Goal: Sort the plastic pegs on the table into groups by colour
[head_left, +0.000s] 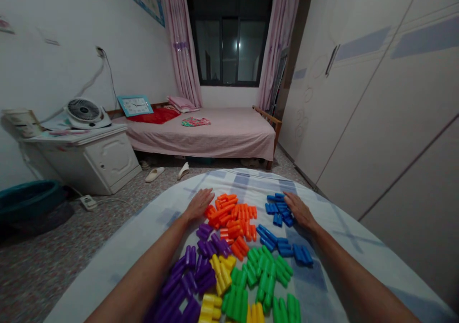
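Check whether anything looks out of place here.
One yellow plastic block looks stray, sitting between green blocks, apart from the other yellow ones. On the floor, two pale slippers lie askew, at different angles.

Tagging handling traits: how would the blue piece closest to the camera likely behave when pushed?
The blue piece looks like glossy plastic, so probably stiff and somewhat slippery. Its side-by-side tubes appear joined, so it would likely slide rather than roll.
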Demonstrator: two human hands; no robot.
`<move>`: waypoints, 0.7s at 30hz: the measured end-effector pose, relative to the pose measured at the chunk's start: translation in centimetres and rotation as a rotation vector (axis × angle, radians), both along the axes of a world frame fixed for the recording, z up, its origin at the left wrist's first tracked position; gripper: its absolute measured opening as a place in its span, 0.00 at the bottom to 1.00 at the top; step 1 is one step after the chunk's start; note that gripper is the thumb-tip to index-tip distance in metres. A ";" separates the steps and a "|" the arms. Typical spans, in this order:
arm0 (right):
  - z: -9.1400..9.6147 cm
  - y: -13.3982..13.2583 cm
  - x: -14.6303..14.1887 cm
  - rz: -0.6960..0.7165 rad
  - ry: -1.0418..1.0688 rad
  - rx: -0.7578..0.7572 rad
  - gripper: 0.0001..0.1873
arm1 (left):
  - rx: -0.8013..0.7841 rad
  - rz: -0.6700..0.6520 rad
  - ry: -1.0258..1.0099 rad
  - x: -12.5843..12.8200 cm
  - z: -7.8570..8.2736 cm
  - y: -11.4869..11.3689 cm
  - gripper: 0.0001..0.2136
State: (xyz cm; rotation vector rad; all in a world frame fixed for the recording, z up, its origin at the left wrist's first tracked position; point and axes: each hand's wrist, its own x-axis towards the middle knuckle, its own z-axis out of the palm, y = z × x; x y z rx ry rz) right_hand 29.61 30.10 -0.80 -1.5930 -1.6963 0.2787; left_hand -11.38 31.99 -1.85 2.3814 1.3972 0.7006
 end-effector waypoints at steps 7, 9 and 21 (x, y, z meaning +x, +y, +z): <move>0.2 0.9 -4.7 0.343 0.034 -0.160 0.31 | -0.317 -0.102 -0.242 6.3 1.6 1.4 0.26; 0.6 0.5 -6.3 0.398 0.077 -0.162 0.30 | -0.346 -0.127 -0.285 7.6 2.4 0.9 0.28; 6.0 -10.0 -11.2 0.722 0.186 -0.156 0.22 | -0.322 -0.406 -0.225 9.6 8.2 -9.6 0.21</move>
